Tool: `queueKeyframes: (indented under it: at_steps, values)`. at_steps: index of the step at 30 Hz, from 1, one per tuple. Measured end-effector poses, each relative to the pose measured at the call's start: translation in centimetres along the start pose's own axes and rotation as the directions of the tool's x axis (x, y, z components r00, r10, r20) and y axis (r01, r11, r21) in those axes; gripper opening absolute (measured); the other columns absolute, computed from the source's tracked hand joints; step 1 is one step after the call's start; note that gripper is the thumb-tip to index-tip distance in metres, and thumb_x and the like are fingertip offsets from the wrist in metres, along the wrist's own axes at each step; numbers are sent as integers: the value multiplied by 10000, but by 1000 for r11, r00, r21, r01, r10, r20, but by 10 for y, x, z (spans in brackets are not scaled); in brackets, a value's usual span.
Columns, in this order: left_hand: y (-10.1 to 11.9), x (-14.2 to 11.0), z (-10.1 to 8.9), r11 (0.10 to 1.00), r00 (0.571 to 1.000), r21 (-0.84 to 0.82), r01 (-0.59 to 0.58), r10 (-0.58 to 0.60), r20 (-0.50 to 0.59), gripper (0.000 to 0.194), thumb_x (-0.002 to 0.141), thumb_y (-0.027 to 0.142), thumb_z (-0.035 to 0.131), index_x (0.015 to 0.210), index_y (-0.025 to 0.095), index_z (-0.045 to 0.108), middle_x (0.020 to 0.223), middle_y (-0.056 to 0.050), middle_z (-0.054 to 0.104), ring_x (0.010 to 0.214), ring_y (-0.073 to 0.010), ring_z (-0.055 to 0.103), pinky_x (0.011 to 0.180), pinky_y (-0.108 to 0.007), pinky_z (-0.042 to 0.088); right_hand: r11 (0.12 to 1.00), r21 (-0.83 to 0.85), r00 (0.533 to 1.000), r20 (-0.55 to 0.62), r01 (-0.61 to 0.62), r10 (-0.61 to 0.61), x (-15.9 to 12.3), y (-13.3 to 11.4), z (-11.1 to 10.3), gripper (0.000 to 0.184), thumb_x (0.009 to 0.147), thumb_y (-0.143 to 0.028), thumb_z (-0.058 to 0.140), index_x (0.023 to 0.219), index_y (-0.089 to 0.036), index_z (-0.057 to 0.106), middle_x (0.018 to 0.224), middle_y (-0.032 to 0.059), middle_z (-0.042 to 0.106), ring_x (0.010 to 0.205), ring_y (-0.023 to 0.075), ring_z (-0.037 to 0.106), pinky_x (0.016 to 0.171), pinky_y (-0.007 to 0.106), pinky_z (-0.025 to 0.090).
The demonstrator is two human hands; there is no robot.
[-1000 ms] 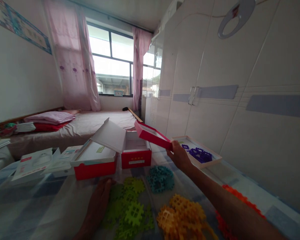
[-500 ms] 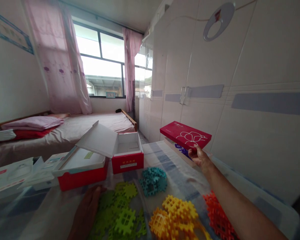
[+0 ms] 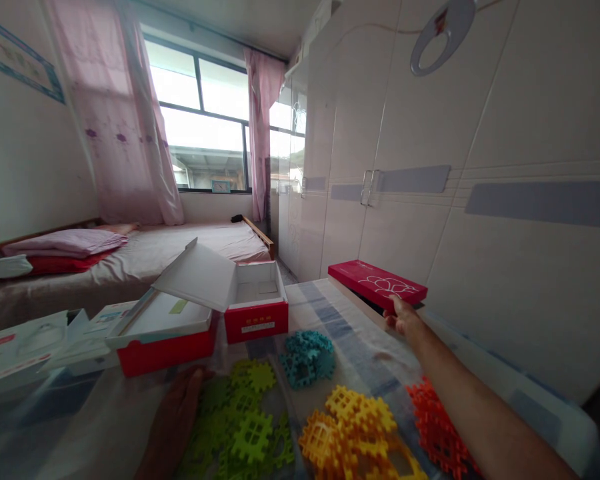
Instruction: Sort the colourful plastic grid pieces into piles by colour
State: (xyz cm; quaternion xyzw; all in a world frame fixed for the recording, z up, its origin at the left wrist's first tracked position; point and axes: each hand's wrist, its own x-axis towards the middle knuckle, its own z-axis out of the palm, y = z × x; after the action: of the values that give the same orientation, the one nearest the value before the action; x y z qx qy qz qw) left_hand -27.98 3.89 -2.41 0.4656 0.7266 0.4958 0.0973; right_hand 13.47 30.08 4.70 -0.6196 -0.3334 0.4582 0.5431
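Note:
My right hand [image 3: 404, 317] grips the near edge of a red box lid [image 3: 377, 283] with a white flower drawing, holding it almost flat over a white tray whose contents are now hidden. My left hand [image 3: 173, 420] lies flat on the table beside a pile of green toothed plastic tiles [image 3: 243, 427]. Teal tiles [image 3: 307, 357], yellow and orange tiles [image 3: 353, 433] and red-orange tiles [image 3: 437, 430] lie in separate heaps between my arms.
An open red box with a raised white flap [image 3: 253, 303] and another red and white box [image 3: 163, 337] stand at the table's far side. White cartons [image 3: 23, 347] sit far left. A bed [image 3: 130, 257] lies behind; white wardrobe doors [image 3: 430, 167] run along the right.
My right hand carried the red lid from beside the open red box to the right and lowered it over the tray of purple tiles, which are now covered. The left hand stayed put.

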Motion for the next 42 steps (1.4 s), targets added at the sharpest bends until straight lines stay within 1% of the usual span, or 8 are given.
queueKeyframes:
  at_steps: [4,8,15,23,26,30,34,42]
  values:
    - [0,0,0,1000,1000,4,-4,4,7,412,793,554,363,804,235,623,1035,-62,672,1014,-251,607,950,-390,446,948,-311,997,-51,-65,51,-8,1,-12,332,896,-415,510,1052,-133,585,973,69,628,808,162,620,691,334,527]
    - [6,-2,-1,1000,1000,-17,-5,5,12,391,787,540,378,804,225,610,1025,-70,669,1012,-258,601,974,-414,428,802,-595,992,-55,56,-111,-15,1,-28,398,804,-525,549,816,-134,623,699,108,638,683,228,638,557,319,489]
    - [8,-3,-2,999,1000,-35,22,-22,7,363,769,506,409,798,216,624,1005,-68,677,1002,-272,600,978,-430,423,404,-883,865,3,238,-503,-34,-2,-29,600,794,-473,537,1228,-67,454,1251,260,477,1138,349,501,864,457,424]
    - [20,-6,-3,999,1000,-25,28,-29,-1,437,779,540,370,821,202,644,991,-82,669,983,-263,601,926,-404,446,54,-936,776,254,347,-577,-49,0,-8,372,784,-347,588,1057,-96,563,1132,212,536,1111,378,464,874,544,370]
    - [24,-8,-3,998,999,-43,40,-41,-14,462,784,545,350,831,183,634,976,-95,664,964,-258,602,910,-410,451,-5,-862,667,396,507,-631,-68,-4,13,349,824,-307,538,1099,-93,549,1126,195,540,1048,328,519,853,478,413]
    - [21,-8,-1,998,999,-44,34,-35,-14,469,797,538,338,840,175,632,983,-100,655,962,-250,597,926,-407,435,82,-485,440,695,871,-569,-118,-9,66,389,834,-254,527,1201,-128,503,1229,130,516,961,187,590,829,300,461]
    - [14,-6,1,999,999,-36,32,-32,-9,460,798,549,351,862,186,627,1003,-90,656,965,-251,597,905,-402,441,16,-252,231,859,968,-458,-168,-7,125,548,812,-265,569,1328,-178,407,1387,98,418,1087,190,561,883,281,447]
    - [16,-5,-1,999,1000,-21,28,-28,-2,433,790,539,353,828,207,629,964,-77,677,949,-254,611,903,-407,450,-32,-459,426,845,888,-324,-192,0,187,377,755,-301,637,1116,-214,569,1161,86,573,941,200,638,775,290,483]
